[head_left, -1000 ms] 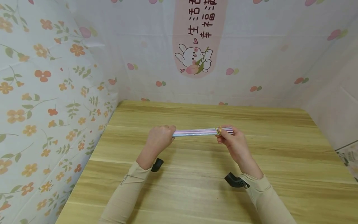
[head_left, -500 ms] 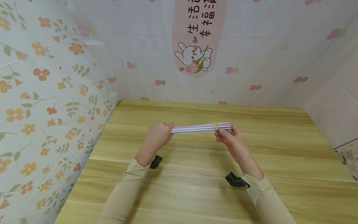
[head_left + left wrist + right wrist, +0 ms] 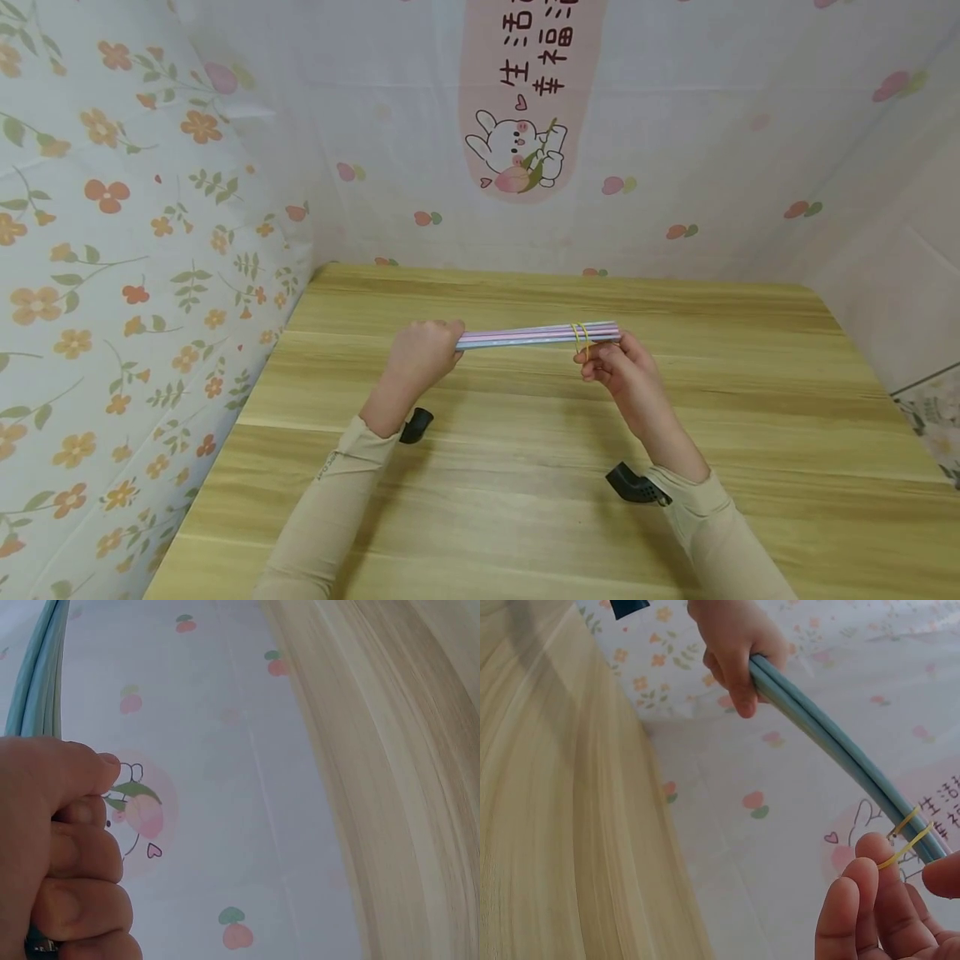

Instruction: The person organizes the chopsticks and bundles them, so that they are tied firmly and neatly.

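A bundle of slim pastel sticks [image 3: 525, 337], blue, pink and purple and resembling straws, is held level above the table. At its left end my left hand [image 3: 424, 358] grips it in a fist, thumb side toward the bundle; that end is hidden in the hand. A yellow rubber band [image 3: 909, 846] loops round the sticks near their right end in two strands. My right hand [image 3: 626, 379] has curled fingertips hooked in one strand, drawing it out from the bundle. Its thumb [image 3: 943, 876] lies by the sticks' right end, apart from the fingertips.
Below the hands is a wood-grain table [image 3: 495, 500]. A white printed cloth [image 3: 390, 117] hangs behind it, and a flowered one [image 3: 127, 275] stands along the left. A black camera mount juts from each wrist, the right mount [image 3: 633, 483] and the left mount [image 3: 416, 425].
The bundle has risen slightly in view with both hands. My right thumb has slid off the sticks' top, and the rubber band's strand is now pulled down away from them.
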`<act>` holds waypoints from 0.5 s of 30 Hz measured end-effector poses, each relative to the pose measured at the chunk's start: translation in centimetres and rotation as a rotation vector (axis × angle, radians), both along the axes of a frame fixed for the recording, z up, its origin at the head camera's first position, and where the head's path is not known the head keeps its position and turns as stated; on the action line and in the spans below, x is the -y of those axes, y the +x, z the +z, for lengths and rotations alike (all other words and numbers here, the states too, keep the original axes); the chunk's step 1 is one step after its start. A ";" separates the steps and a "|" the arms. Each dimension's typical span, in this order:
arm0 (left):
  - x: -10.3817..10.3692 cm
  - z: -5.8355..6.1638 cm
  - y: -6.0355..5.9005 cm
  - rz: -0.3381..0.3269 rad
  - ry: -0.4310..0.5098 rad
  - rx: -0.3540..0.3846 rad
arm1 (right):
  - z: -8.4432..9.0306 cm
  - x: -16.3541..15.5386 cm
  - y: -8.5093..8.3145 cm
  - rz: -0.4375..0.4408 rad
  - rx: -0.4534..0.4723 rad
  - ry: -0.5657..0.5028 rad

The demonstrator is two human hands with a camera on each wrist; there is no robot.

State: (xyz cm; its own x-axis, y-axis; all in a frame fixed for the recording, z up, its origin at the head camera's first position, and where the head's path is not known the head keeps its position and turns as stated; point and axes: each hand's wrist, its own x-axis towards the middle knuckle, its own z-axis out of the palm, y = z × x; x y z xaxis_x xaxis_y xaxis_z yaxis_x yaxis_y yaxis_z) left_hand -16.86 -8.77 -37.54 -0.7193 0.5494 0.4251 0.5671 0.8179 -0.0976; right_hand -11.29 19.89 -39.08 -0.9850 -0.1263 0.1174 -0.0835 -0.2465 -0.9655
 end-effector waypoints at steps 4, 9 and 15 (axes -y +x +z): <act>0.1 0.1 -0.1 0.004 -0.009 -0.002 | -0.1 0.1 -0.1 -0.031 0.028 0.033; 0.3 0.0 -0.1 0.011 -0.007 -0.004 | -0.4 0.0 -0.1 -0.053 0.052 0.045; 0.4 -0.1 -0.2 0.013 -0.006 -0.030 | -0.9 -0.1 -0.3 -0.071 0.102 0.107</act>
